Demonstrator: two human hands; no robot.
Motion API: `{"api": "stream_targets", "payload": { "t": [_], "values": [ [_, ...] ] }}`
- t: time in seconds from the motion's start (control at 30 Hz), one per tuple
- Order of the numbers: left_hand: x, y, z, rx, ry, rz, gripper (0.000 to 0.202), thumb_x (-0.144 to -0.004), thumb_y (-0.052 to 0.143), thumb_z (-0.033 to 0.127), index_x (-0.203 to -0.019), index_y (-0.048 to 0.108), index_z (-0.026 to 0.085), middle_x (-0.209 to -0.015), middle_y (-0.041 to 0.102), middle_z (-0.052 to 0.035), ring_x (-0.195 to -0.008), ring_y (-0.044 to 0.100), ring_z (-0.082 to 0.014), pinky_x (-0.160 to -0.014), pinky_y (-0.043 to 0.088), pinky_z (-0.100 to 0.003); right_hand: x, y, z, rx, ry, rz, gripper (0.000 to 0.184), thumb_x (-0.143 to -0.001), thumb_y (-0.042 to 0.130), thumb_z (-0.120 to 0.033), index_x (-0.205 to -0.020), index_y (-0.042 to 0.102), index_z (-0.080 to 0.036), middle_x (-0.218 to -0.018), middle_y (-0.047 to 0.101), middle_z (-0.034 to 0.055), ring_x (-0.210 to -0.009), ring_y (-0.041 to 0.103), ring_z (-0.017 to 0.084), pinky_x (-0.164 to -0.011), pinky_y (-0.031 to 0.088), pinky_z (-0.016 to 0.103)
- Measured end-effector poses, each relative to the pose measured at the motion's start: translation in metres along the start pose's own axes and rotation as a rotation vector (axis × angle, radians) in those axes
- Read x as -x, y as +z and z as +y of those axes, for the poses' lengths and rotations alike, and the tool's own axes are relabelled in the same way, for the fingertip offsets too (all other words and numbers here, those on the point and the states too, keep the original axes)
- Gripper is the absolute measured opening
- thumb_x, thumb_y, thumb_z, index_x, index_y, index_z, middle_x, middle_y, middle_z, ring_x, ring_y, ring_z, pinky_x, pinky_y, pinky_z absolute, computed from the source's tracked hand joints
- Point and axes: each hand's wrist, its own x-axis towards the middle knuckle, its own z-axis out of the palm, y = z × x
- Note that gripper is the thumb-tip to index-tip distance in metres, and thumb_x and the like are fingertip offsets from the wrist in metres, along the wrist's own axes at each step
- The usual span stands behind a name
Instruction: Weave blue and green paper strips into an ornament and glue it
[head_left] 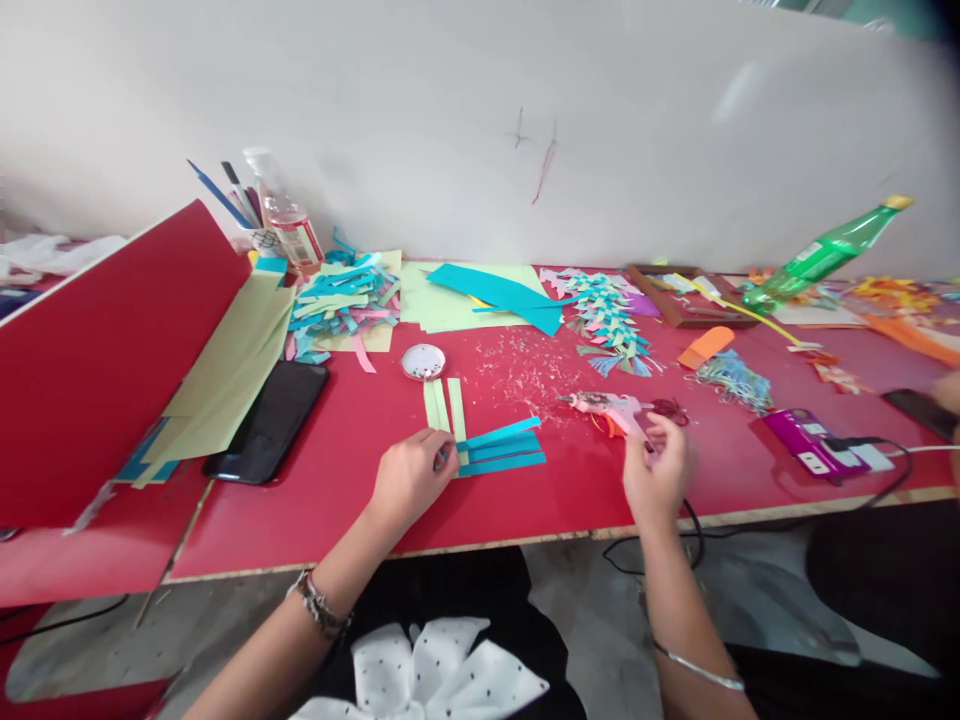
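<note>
My left hand (412,475) is closed at the left ends of several blue paper strips (510,450), pinching them where they meet pale green strips (437,410). The blue strips fan out to the right, while the green ones point away from me. Farther right, my right hand (660,470) has its fingers around the handle of a pink hot glue gun (609,405). The gun's nozzle points left over the red table. Just beyond the green strips lies a small round lid (424,361) with bits in it.
A pile of cut strips (345,300), paper sheets (416,300) and a woven paper piece (607,315) lie along the wall. A black phone (268,420) is at left, a purple power strip (817,445) at right. A green bottle (832,255) leans at the back right.
</note>
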Motion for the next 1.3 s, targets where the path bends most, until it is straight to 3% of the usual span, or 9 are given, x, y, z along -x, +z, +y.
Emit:
{"api": "stream_targets", "payload": {
  "t": [0.1,0.17,0.27,0.33,0.43,0.63,1.1,1.3],
  "values": [
    [0.000,0.003,-0.003,-0.021,0.015,0.024,0.018,-0.077,0.044,0.023,-0.082,0.061,0.021,-0.073,0.063,0.0008,-0.059,0.054,-0.0099,-0.050,0.033,-0.018,0.012,-0.006,-0.030,-0.155,-0.111,0.049,0.025,-0.080,0.040,-0.024,-0.101,0.051,-0.014,-0.087,0.052,0.0092,-0.084,0.047,0.020,-0.077,0.039,0.036],
    [0.000,0.004,-0.004,-0.028,0.024,0.034,0.018,-0.077,0.044,0.022,-0.082,0.061,0.021,-0.076,0.064,0.0006,-0.060,0.055,-0.0102,-0.051,0.033,-0.018,0.021,-0.009,-0.055,-0.173,-0.276,-0.058,0.023,-0.080,0.041,-0.021,-0.098,0.055,-0.017,-0.091,0.050,0.0090,-0.089,0.047,0.020,-0.080,0.038,0.036],
    [0.000,0.004,-0.005,-0.020,0.033,0.030,0.019,-0.077,0.043,0.022,-0.082,0.062,0.021,-0.079,0.065,0.0003,-0.064,0.057,-0.0110,-0.052,0.035,-0.017,0.035,-0.010,-0.088,-0.106,-0.461,-0.365,0.029,-0.082,0.041,-0.025,-0.107,0.055,-0.022,-0.103,0.047,0.0100,-0.095,0.045,0.022,-0.084,0.034,0.038],
    [0.000,0.004,-0.005,-0.007,0.036,0.025,0.019,-0.078,0.043,0.022,-0.082,0.062,0.021,-0.079,0.065,-0.0001,-0.067,0.058,-0.0116,-0.054,0.036,-0.018,0.043,-0.009,-0.105,-0.038,-0.515,-0.541,0.037,-0.082,0.042,-0.035,-0.117,0.050,-0.027,-0.114,0.043,0.0109,-0.102,0.041,0.025,-0.087,0.030,0.043],
    [0.000,0.004,-0.005,0.013,0.038,0.032,0.019,-0.078,0.043,0.021,-0.081,0.062,0.020,-0.078,0.065,-0.0001,-0.068,0.059,-0.0119,-0.055,0.037,-0.018,0.050,-0.007,-0.119,0.016,-0.535,-0.660,0.045,-0.081,0.040,-0.045,-0.123,0.044,-0.031,-0.123,0.038,0.0110,-0.108,0.036,0.029,-0.089,0.025,0.048],
    [0.000,0.004,-0.005,0.007,0.037,0.049,0.020,-0.078,0.043,0.020,-0.080,0.062,0.020,-0.078,0.066,-0.0002,-0.067,0.060,-0.0122,-0.054,0.038,-0.018,0.051,-0.002,-0.122,0.069,-0.517,-0.666,0.042,-0.082,0.036,-0.047,-0.119,0.048,-0.030,-0.128,0.036,0.0105,-0.112,0.033,0.029,-0.091,0.021,0.049],
    [0.000,0.005,-0.006,0.011,0.020,0.046,0.021,-0.077,0.043,0.020,-0.081,0.063,0.021,-0.081,0.067,-0.0003,-0.071,0.061,-0.0125,-0.057,0.040,-0.018,0.041,-0.008,-0.101,0.199,-0.366,-0.543,0.037,-0.085,0.035,-0.040,-0.113,0.053,-0.023,-0.121,0.042,0.0125,-0.107,0.039,0.026,-0.091,0.020,0.048],
    [0.000,0.004,-0.006,0.014,0.032,0.047,0.020,-0.078,0.043,0.021,-0.083,0.062,0.021,-0.081,0.067,0.0000,-0.070,0.061,-0.0128,-0.055,0.039,-0.018,0.051,-0.005,-0.126,0.079,-0.508,-0.656,0.040,-0.083,0.035,-0.046,-0.120,0.046,-0.032,-0.129,0.036,0.0088,-0.110,0.036,0.027,-0.092,0.019,0.049]
  ]
}}
